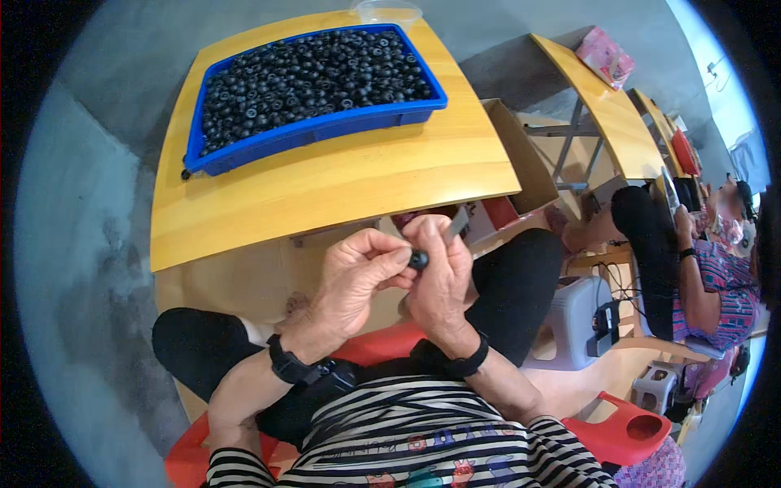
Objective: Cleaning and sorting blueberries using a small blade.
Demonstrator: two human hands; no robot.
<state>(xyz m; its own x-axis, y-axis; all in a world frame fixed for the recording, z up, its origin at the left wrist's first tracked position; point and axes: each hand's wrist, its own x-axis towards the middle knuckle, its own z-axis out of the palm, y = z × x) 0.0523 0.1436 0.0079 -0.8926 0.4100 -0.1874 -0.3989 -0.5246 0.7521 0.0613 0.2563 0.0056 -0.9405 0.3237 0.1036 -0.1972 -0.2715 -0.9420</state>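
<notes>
In front of my lap, both hands are close together, just short of the table's near edge. My left hand (358, 272) pinches a small round black part (418, 259) between thumb and fingers. Right against it, my right hand (439, 272) is closed around a thin flat grey blade-like tool (458, 224), whose end sticks out above the knuckles; its other end is hidden in the hand. On the table, a blue bin (325, 132) is filled with many similar black parts (317, 81).
The bin stands on a yellow wooden table (342, 183). One black part (185, 174) lies beside its left corner. A clear plastic bowl (389, 10) sits at the far edge. Rightward are a cardboard box (525, 159), a grey stool (569, 325), a red stool (622, 427) and a seated person (716, 285).
</notes>
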